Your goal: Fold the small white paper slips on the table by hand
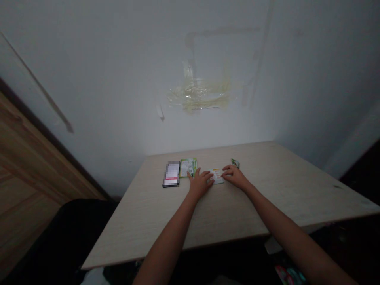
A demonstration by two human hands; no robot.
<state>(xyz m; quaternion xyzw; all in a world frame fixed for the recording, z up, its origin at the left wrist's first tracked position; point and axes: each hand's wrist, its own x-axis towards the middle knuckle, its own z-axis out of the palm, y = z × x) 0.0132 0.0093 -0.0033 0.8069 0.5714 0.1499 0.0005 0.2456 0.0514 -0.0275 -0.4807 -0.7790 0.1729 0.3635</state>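
Note:
A small white packet with printed text and a yellow strip point(217, 176) lies flat on the table between my hands. My left hand point(200, 183) rests on the table with its fingers spread, its fingertips over the packet's left edge. Thumb and index finger of that hand point toward a green-and-white packet point(187, 168) behind it. My right hand point(235, 176) has its fingers bent together at the packet's right edge, seeming to pinch it. Beyond the right hand is a crumpled green scrap point(235, 162).
A phone with a blurred lit screen point(171, 174) lies left of the green packet. The pale wooden table point(142, 221) meets a white wall point(118, 79) bearing clear tape point(202, 95). A wooden panel point(35, 158) stands at the left, and dark items are below the table edge.

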